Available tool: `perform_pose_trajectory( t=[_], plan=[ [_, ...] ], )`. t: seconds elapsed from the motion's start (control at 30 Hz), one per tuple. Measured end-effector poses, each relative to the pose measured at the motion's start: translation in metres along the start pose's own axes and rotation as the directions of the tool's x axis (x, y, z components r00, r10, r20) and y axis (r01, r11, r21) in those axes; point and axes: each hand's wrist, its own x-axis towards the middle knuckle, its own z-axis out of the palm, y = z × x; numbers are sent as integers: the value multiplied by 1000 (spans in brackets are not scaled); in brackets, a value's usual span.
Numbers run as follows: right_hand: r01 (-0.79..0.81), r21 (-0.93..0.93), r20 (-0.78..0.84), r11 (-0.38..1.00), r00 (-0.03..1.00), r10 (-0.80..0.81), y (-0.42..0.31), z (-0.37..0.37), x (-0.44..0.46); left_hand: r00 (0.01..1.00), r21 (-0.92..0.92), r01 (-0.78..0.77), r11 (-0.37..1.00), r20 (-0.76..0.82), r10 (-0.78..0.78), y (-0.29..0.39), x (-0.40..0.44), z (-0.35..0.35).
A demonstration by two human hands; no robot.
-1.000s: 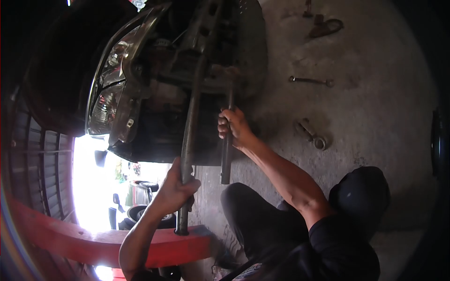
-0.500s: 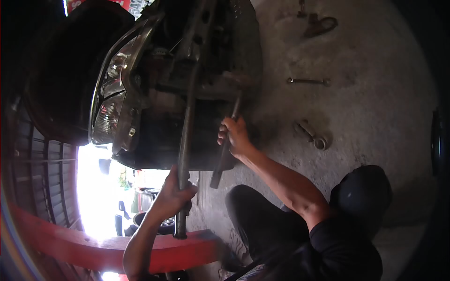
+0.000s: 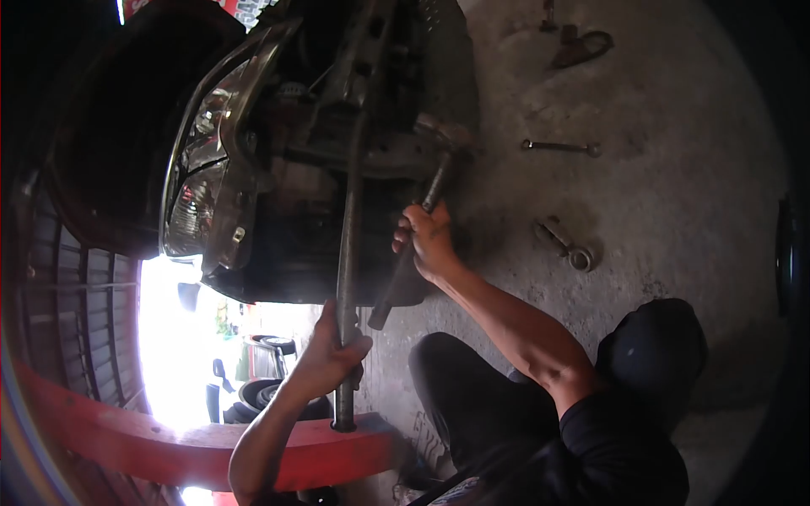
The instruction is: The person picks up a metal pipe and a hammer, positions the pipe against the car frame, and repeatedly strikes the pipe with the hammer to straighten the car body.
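Observation:
My left hand (image 3: 335, 356) is wrapped around a long steel bar (image 3: 347, 253) near its lower end in the picture. The bar's upper end lies against the metal frame (image 3: 364, 63) at the car's opened front. In my right hand (image 3: 432, 242) is a hammer (image 3: 437, 184), gripped around mid-handle. Its head (image 3: 443, 132) is close to the frame's lower metal part; I cannot tell whether they touch. The handle's free end points toward the bar. A clear headlight (image 3: 201, 169) sits left of the bar.
A red curved beam (image 3: 211, 447) crosses the lower left, by the bar's end. On the concrete floor lie a double-ended wrench (image 3: 559, 148), a ring-ended tool (image 3: 567, 247) and a dark metal piece (image 3: 582, 47). My bent knee (image 3: 447, 363) shows below the hammer.
The hammer has tilted: its head is farther right and its handle end farther left. The bar and my left hand have shifted slightly right in view.

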Motion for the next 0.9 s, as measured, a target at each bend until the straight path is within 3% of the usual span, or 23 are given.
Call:
perform_pose_trajectory(
  t=[0.1,0.33,0.43,0.53,0.6,0.63,0.7,0.83,0.9],
  plan=[
    [-81,-123,200,989,974,105,1,3,2,1000,2,-22,1000,4,22,-5,2,1],
    [-177,-251,216,952,948,234,-17,-19,11,1000,-121,-19,992,11,20,-15,9,10],
    [-134,-457,185,879,953,241,-31,-35,13,991,-209,-134,969,-37,129,-53,32,21],
    [-17,-587,172,810,974,145,-40,-44,8,985,-326,-173,929,-82,155,-71,41,36],
    [84,-653,90,753,995,-33,-39,-67,9,974,-344,-207,916,-164,159,-106,49,47],
    [135,-695,60,706,990,-131,-39,-79,13,919,-298,-337,893,-312,242,-157,60,67],
    [212,-726,30,654,960,-277,-50,-103,20,934,-325,-215,921,-344,96,-199,60,83],
    [233,-854,-25,465,874,-485,-89,-172,36,919,-282,-133,950,-394,12,-337,91,146],
    [298,-925,101,235,789,-606,-111,-222,48,932,-253,-85,964,-361,-12,-374,92,177]
  ],
)
